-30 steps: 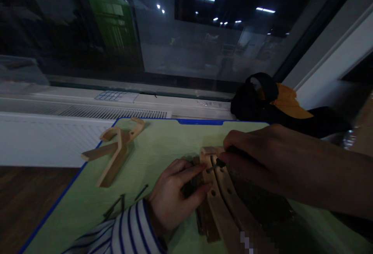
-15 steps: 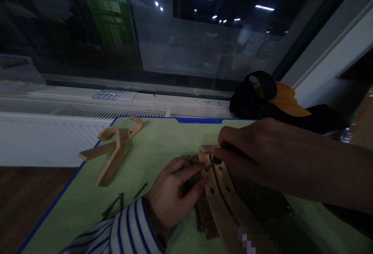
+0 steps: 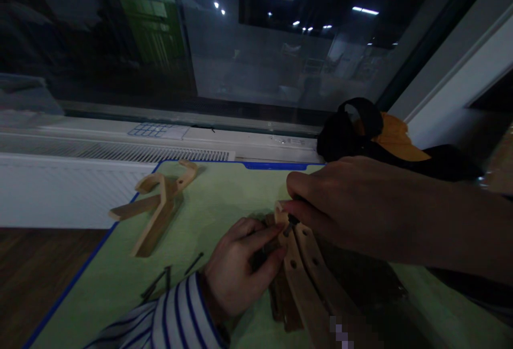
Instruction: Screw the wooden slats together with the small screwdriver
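My left hand (image 3: 240, 269), in a striped sleeve, presses its fingers against a stack of curved wooden pieces with holes (image 3: 298, 274) lying on the green mat (image 3: 224, 194). My right hand (image 3: 340, 204) is closed round a small dark tool (image 3: 290, 221), whose tip sits at the upper end of the wooden pieces, on a hole. The tool's handle is hidden inside the fist. Several dark screws (image 3: 168, 277) lie on the mat just left of my left wrist.
An assembled wooden part with hooked ends (image 3: 158, 204) lies at the mat's far left corner. A black and orange cap (image 3: 372, 135) rests on dark cloth at the right. A white radiator ledge and a dark window run behind the mat.
My right hand has slid left and slightly up along the wooden pieces, carrying the tool tip to their upper end. My left hand has barely moved.
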The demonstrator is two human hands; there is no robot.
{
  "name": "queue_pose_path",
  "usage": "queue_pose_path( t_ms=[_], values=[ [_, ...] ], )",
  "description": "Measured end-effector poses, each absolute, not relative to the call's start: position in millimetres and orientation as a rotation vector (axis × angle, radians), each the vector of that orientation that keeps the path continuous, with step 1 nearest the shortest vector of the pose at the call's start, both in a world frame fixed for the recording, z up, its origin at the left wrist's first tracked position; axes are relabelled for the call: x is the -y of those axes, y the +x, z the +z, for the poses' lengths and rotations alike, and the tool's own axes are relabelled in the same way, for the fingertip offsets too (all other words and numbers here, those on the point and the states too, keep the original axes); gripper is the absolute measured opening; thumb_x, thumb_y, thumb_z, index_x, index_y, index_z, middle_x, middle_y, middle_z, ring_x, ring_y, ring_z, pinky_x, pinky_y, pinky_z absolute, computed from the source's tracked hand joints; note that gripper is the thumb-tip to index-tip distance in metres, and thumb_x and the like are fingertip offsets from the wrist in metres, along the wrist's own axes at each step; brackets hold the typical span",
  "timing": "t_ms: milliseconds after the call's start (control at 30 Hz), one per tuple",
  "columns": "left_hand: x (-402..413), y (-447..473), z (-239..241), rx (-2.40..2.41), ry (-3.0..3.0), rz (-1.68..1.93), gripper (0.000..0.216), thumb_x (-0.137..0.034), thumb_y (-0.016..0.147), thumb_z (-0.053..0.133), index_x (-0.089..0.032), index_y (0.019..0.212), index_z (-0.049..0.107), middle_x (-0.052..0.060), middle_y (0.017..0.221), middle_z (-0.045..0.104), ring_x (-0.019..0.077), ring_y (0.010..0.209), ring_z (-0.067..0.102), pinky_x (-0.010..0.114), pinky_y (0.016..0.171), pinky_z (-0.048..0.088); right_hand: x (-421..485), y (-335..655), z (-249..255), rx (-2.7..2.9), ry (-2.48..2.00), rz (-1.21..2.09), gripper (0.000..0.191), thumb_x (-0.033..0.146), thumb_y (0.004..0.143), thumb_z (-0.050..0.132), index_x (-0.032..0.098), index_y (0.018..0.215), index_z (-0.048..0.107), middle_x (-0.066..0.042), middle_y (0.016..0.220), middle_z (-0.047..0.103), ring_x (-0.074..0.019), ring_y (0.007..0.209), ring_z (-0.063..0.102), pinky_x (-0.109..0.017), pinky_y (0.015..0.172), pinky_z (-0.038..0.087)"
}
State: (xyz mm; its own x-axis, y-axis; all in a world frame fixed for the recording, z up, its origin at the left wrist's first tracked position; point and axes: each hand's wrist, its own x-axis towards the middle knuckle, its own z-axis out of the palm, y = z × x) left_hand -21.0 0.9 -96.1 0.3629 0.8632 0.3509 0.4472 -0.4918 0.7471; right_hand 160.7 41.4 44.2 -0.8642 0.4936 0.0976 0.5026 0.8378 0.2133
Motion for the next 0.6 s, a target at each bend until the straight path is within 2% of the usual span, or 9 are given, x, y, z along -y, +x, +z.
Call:
queue_pose_path(
  t_ms=[233,467,600],
  values=[
    [0,-20,-95,-1.149,2.095,0.975,0.029,-0.021,0.084,0.056,-0.019,0.112,0.064,0.006,0.087,0.060,0.0213,0.087,0.056,0.040,0.079,0.050,-39,154,43,2.958,-0.884,-0.269,0.013,0.027,0.092,0.043,0.020,0.086,0.051,0.006,0.056,0.048,-0.0106,0.045,0.040,-0.028,0.048,0.021],
    [0,-21,-95,-1.181,2.081,0.965,0.026,-0.022,0.082,0.058,-0.019,0.106,0.067,0.006,0.086,0.060,0.0219,0.086,0.058,0.039,0.078,0.050,-34,150,37,2.890,-1.009,-0.452,0.022,0.032,0.092,0.040,0.016,0.087,0.054,0.004,0.049,0.048,-0.0121,0.043,0.042,-0.028,0.046,0.020],
    [-3,-16,-87,-1.206,2.033,1.036,0.024,-0.026,0.079,0.066,-0.019,0.101,0.069,0.006,0.082,0.061,0.0213,0.081,0.058,0.037,0.076,0.049,-30,149,36,2.882,-0.977,-0.551,0.022,0.030,0.093,0.039,0.015,0.085,0.053,0.004,0.048,0.047,-0.0117,0.041,0.041,-0.027,0.044,0.019]
  ],
)
